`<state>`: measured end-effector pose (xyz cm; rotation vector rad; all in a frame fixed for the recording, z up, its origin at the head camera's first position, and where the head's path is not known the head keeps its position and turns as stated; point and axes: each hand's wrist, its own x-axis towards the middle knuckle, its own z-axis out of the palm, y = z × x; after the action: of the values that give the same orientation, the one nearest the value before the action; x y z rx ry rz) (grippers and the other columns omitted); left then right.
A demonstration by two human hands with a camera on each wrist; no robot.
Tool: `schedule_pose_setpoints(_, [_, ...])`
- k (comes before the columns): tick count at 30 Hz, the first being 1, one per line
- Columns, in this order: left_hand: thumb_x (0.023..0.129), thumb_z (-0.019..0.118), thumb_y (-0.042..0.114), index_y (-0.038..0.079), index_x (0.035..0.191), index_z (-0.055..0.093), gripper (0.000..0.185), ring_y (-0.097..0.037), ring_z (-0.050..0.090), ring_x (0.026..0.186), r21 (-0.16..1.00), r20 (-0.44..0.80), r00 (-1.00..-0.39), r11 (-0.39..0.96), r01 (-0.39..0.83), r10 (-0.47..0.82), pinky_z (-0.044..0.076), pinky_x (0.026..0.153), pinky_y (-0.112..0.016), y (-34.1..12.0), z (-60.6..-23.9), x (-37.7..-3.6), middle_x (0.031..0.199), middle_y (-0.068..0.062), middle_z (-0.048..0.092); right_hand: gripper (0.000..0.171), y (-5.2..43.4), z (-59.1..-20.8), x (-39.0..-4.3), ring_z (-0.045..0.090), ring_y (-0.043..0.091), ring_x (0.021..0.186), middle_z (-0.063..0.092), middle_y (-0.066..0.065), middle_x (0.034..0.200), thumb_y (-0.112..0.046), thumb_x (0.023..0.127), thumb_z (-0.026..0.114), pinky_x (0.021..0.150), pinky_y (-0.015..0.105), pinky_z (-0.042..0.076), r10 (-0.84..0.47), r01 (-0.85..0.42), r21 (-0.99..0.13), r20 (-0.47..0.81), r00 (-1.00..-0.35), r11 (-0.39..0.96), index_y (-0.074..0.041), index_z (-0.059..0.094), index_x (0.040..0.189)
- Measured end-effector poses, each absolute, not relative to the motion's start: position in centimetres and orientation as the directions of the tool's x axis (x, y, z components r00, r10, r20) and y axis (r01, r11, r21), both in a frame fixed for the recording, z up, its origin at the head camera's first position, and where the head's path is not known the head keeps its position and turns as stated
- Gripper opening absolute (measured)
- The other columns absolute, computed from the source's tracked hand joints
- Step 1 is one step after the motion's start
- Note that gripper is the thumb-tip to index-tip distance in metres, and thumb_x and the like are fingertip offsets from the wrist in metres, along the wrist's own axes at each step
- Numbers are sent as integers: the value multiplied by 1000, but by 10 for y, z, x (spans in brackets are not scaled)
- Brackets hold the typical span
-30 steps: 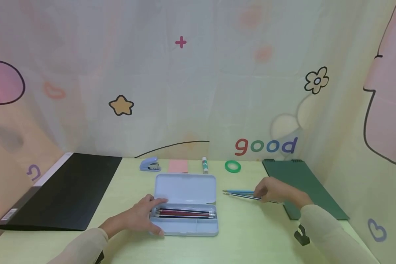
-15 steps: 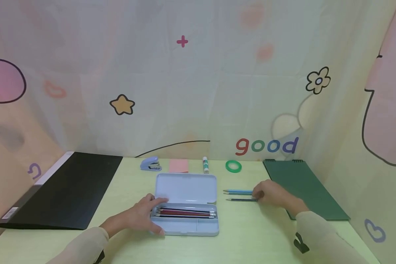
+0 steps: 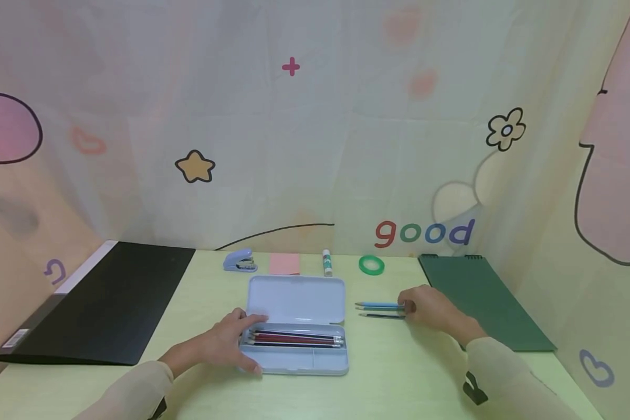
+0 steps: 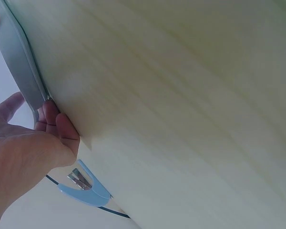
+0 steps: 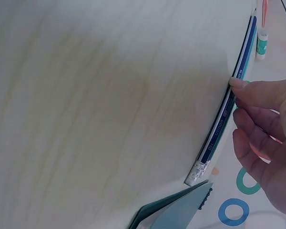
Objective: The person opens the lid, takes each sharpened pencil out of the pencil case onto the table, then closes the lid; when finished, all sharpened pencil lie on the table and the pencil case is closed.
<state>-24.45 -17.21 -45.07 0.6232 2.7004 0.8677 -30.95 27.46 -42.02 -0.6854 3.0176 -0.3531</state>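
My left hand [image 3: 215, 343] grips the left end of the open light-blue pencil case [image 3: 331, 361], thumb by the front edge and index finger at the hinge side. Several red and dark striped pencils [image 3: 294, 338] lie in its back compartment. Right of the case, a light-blue pencil [image 3: 378, 304], a green one [image 3: 378, 308] and a dark one [image 3: 380, 316] lie side by side, points left. My right hand [image 3: 436, 310] covers their right ends. In the right wrist view, thumb and fingers pinch a dark-blue striped pencil [image 5: 224, 117] around its middle; its white eraser end shows below.
Along the back stand or lie a stapler [image 3: 240, 261], pink sticky notes [image 3: 284, 264], a glue stick [image 3: 327, 263] and a green tape roll [image 3: 371, 265]. A black folder [image 3: 100, 309] lies left; a green spiral pad [image 3: 488, 297] lies right, under the right forearm.
The dark pencil, earlier slanted against the others in my right hand, now lies apart and parallel in front of them. The right hand has shifted slightly left; the left hand stays on the case.
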Motion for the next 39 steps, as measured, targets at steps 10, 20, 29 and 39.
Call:
schedule_pose_setpoints(10, [67,91,40,15,146,48,93,-23,42,101,595,-89,-879,733,330,468,38,84,-39,-173,-452,-245,111,-9,42,25,270,-418,-311,55,15,79,67,-2,85,-1,82,78,83,41,53,-400,-400,-195,40,-916,896,-8,74,105])
schedule_pose_setpoints(20, [67,91,41,16,147,48,94,-22,41,98,585,-95,-879,741,330,467,37,81,-37,-174,-454,-247,108,-7,42,31,271,-416,-314,58,15,80,69,2,90,-7,80,82,80,40,54,-410,-414,-108,54,-910,904,-6,73,109])
schedule_pose_setpoints(29, [67,91,43,16,146,48,94,-23,42,101,590,-99,-881,741,322,462,38,83,-38,-173,-453,-247,111,-8,42,32,272,-414,-314,62,17,84,70,4,95,-10,80,83,81,41,55,-411,-414,-102,48,-910,905,-6,72,110])
schedule_pose_setpoints(39, [66,92,40,16,146,49,94,-24,42,99,594,-92,-885,739,319,456,38,83,-40,-173,-452,-245,110,-9,43,36,258,-408,-314,64,22,91,69,7,101,-16,83,81,83,42,54,-455,-465,-203,96,-885,862,-5,69,114])
